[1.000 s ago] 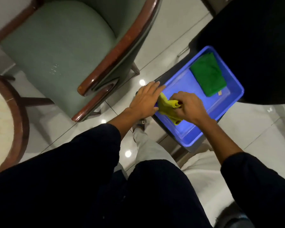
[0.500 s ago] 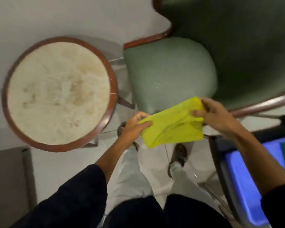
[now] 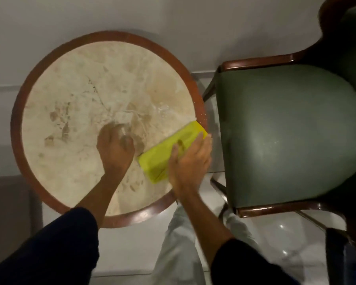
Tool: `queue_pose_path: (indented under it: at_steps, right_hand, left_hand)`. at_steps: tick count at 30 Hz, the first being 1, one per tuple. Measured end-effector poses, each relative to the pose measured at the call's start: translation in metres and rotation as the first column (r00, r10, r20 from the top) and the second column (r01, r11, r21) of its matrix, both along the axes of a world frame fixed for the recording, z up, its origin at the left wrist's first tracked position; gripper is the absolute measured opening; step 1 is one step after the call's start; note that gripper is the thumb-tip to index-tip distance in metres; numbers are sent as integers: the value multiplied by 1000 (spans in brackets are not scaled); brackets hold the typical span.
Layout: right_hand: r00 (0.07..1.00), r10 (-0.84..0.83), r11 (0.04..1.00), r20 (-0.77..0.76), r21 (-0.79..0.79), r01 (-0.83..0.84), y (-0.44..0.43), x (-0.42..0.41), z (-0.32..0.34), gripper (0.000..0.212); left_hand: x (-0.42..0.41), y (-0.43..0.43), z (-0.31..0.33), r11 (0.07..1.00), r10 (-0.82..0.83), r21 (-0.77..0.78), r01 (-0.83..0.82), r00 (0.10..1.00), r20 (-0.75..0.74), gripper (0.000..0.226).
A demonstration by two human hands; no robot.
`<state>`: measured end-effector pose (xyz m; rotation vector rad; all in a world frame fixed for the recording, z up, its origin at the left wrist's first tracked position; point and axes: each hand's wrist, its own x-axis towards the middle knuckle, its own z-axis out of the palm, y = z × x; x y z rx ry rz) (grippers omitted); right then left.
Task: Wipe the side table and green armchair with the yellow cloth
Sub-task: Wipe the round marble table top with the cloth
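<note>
The round side table (image 3: 56,182) fills the left, its marble top mostly unwiped. The left hand (image 3: 114,146) rests near the centre, fingers curled loosely, holding nothing. Just right of it the yellow cloth (image 3: 162,159) lies folded on the top, long axis running from near-centre out to the right rim. The right hand (image 3: 190,162) presses flat and open on it, so it likely leads. The green armchair (image 3: 286,130) stands beside the table, untouched.

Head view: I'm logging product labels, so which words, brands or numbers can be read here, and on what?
None: no text, label or number shows on the side table, yellow cloth, green armchair, floor or sleeves.
</note>
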<state>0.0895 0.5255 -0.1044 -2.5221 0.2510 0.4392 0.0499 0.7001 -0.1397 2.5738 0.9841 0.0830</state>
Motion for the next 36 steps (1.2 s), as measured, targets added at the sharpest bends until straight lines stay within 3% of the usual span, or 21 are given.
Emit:
queue_pose_path:
  at_steps: [2,3,6,9,12,15,18,21,23,25,27,29,31,33,35,36]
  right_hand:
    - [971,-145,989,-191,-42,140,28,0,-21,85]
    - [958,-199,979,-206,-83,185,36,10,-34,88]
    - [956,-282,947,-85,-182,263,35,48,-61,87]
    - [966,-256,937,35,-236,257,28,91,-73,82]
    - [994,-34,964,108,-258,60,52,152,-80,78]
    - [957,259,939,129,-264,-218,101,210,-82,70]
    - [827,546,817,130,-303,-492,153,219,-85,66]
    - [630,766,629,131,-354,-691,176,149,-81,69]
    - [517,845,530,136,-329,-781,154,88,-78,66]
    - [478,869,493,129,-328,-806,104,56,-80,61]
    - [529,840,533,121,-360,-765,55,70,-84,61]
    - [660,742,643,114,-398,-654,20,106,-87,60]
    - [854,509,827,110,-337,-449,-3,139,-87,60]
    - [958,269,937,105,-260,-234,-13,134,-86,62]
    - [971,206,934,121,-320,-158,-18,88,-85,64]
    - [953,273,904,133,-374,-207,-16,56,-82,65]
  left_hand:
    - [9,17,-23,992,-42,115,53,995,-90,52]
    - [11,22,-35,989,-36,140,55,990,-137,55]
    - [9,25,-60,980,-8,193,43,984,-178,61]
    - [5,27,-68,968,-13,247,49,989,-145,61]
    - [7,28,-71,963,1,269,28,994,-108,61]
    - [7,28,-71,963,27,269,13,989,-144,63]
    - [7,29,-71,964,18,266,18,991,-130,61]
    - [5,28,-70,964,24,267,-7,998,-60,51]
    - [5,27,-71,968,41,250,-33,999,-27,49]
    - [4,28,-72,973,41,228,-39,999,-3,48]
    - [3,30,-73,973,30,231,-30,1000,3,48]
    - [3,29,-73,969,20,246,-18,1000,-8,48]
    - [4,28,-72,963,19,268,-13,1000,-18,48]
    - [4,28,-72,957,30,289,-20,999,-33,48]
    - [4,28,-72,957,25,289,-13,999,-37,48]
    - [4,28,-72,956,18,293,-5,999,-42,48]
